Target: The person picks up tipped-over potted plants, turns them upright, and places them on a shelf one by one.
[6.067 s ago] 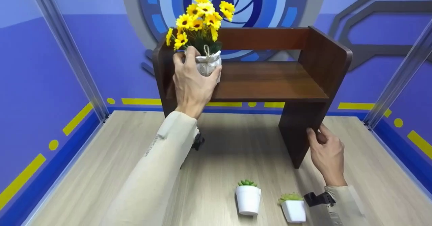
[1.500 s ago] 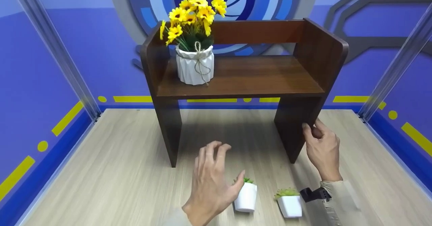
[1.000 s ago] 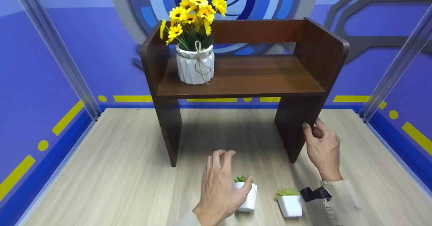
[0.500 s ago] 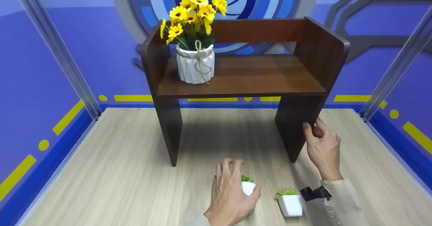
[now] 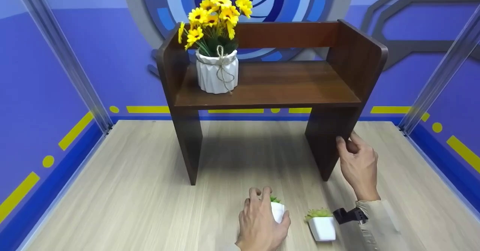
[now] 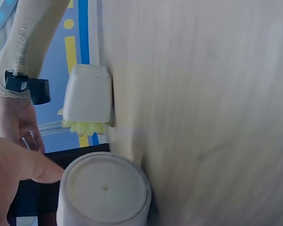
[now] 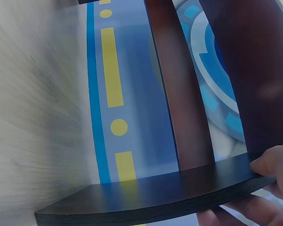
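Observation:
My left hand [image 5: 260,221] is round a small round white pot [image 5: 278,211] with a green succulent, thumb on the right side and curled fingers on the left. In the left wrist view the thumb touches the side of the white pot [image 6: 106,188], whose flat base faces the camera; it lies on its side. My right hand [image 5: 360,166] pinches the front edge of the right side panel of a dark brown shelf [image 5: 296,86]. In the right wrist view that thumb and fingers [image 7: 268,162] lie on both faces of the panel [image 7: 169,195].
A square white pot with a pale green succulent [image 5: 322,228] lies on its side right of the left hand. Yellow flowers in a white twine-tied pot [image 5: 216,74] stand at the shelf's left end. Purple-blue walls [image 5: 82,56] enclose the wooden table [image 5: 123,191].
Earlier my left hand put the flower pot on the shelf and let go. It has since come down and right, closing round the round succulent pot. My right hand stays on the panel.

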A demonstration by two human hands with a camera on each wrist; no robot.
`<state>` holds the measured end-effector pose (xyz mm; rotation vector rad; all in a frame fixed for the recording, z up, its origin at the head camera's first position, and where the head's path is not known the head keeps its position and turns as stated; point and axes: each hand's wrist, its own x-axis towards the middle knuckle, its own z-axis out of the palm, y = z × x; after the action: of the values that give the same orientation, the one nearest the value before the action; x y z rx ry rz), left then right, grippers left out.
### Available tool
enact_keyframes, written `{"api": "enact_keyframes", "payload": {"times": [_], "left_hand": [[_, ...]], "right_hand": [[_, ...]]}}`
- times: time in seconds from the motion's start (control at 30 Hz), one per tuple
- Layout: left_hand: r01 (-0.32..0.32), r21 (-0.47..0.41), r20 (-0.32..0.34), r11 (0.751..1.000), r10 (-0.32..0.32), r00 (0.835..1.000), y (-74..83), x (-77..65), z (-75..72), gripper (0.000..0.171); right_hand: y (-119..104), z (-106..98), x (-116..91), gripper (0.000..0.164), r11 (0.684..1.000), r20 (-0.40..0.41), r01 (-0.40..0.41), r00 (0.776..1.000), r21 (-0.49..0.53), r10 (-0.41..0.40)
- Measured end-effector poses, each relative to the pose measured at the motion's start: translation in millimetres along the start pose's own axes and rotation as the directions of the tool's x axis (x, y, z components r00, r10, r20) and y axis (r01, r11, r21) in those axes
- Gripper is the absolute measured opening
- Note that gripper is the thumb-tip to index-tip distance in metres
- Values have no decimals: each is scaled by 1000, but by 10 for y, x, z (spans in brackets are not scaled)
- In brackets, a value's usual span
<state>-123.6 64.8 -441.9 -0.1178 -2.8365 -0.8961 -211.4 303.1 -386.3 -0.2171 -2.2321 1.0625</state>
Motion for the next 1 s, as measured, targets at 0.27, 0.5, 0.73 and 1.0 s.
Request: {"api": "enact_keyframes", "payload": {"times": [0.27, 0.5, 0.73, 1.0], "left_hand": [[47, -1, -19, 999, -47, 999, -24, 7, 50, 55], [45, -16, -43, 999, -46, 998, -54, 2, 43, 53], [56, -10, -32, 998, -56, 998, -71, -6, 22, 52], [39, -47, -27, 998, -40, 999, -74, -7, 7, 50]], "right_hand": [[1, 2, -4, 22, 1000, -12, 11, 1000, -9, -11], [-11, -1, 0, 24, 1000, -6, -5, 1000, -6, 5], [-10, -3, 0, 24, 1000, -3, -10, 1000, -2, 10], [-14, -1, 3, 26, 1000, 3, -16, 1000, -22, 16]]}}
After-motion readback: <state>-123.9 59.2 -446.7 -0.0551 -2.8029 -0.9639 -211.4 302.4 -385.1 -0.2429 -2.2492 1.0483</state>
